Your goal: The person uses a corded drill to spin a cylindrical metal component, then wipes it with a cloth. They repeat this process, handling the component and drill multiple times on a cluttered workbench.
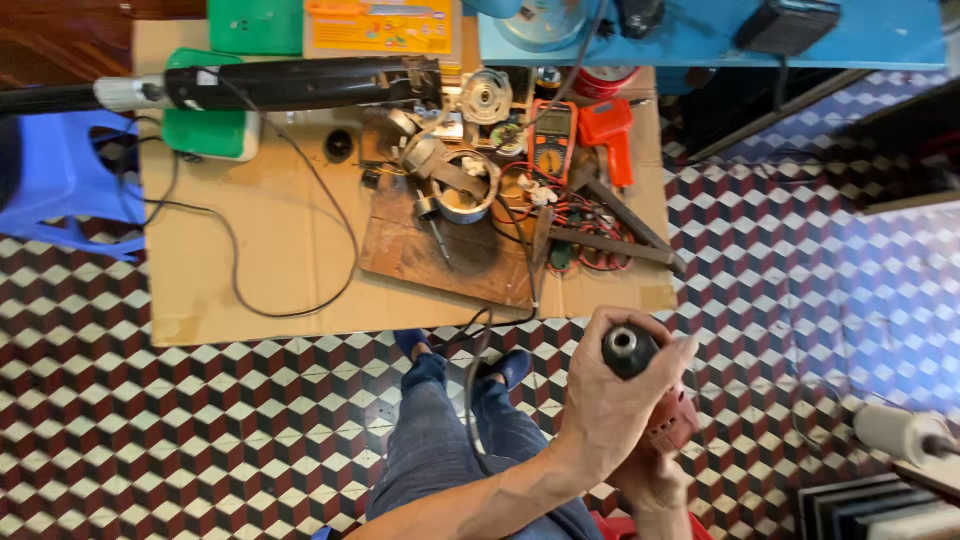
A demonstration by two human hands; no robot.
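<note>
Flat brown cardboard sheet (250, 260) spread over checkered tile floor; worn wooden board (440, 255) on it, bearing shiny metal ring housing (462, 190). Red electric drill with black knurled chuck (629, 350) held near lap: left hand (610, 395) wrapped round chuck end, right hand (655, 485) gripping body below. Likely chuck-turning step; next calls for firm twist

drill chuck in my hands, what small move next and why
Probably turn the black chuck by hand. The left hand already wraps around it, the right hand steadies the red drill body below, and no bit shows in the chuck. The tools lie out of reach on the cardboard.
</note>
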